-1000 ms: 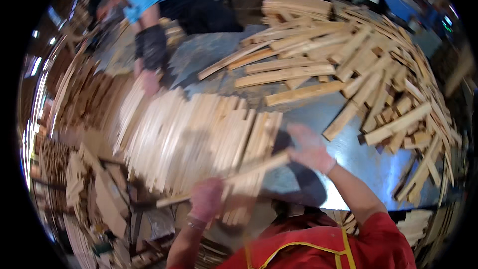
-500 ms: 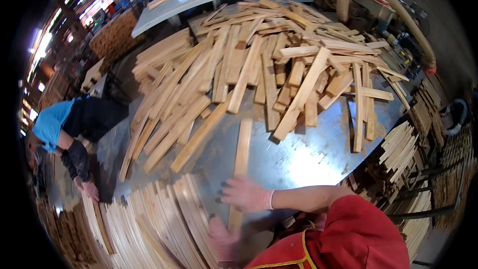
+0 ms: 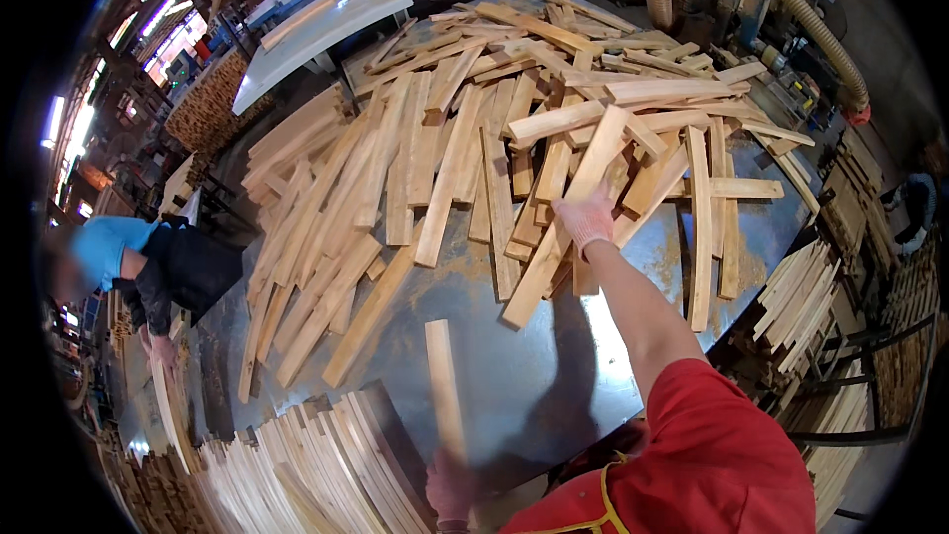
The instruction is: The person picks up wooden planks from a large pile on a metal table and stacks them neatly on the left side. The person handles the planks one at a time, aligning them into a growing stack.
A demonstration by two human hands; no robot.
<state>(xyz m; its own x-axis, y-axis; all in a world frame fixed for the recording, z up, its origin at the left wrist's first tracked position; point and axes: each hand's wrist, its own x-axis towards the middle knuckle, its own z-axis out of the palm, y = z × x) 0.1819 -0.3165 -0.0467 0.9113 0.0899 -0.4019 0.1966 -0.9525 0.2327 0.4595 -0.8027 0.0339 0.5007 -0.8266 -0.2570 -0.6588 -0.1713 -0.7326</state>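
The right hand (image 3: 585,221) reaches to 12 o'clock, fingers closing on a long wooden slat (image 3: 565,223) in the heap on the steel counter (image 3: 554,386). The left hand (image 3: 450,483) grips another slat (image 3: 445,388) at 6 o'clock. Both look light, stiff and splintery, best gripped mid-length.

r hand (image 3: 586,221) on slat pile (image 3: 514,129), l hand (image 3: 450,487) w/ one slat (image 3: 445,391).

We see pale raw wood slats (image 3: 450,153), matt and rough-sawn; bench (image 3: 554,376) grey sheet metal, dull sheen, dusty; right hand (image 3: 585,221) in pinkish cloth glove; ribbed plastic hose (image 3: 791,15).
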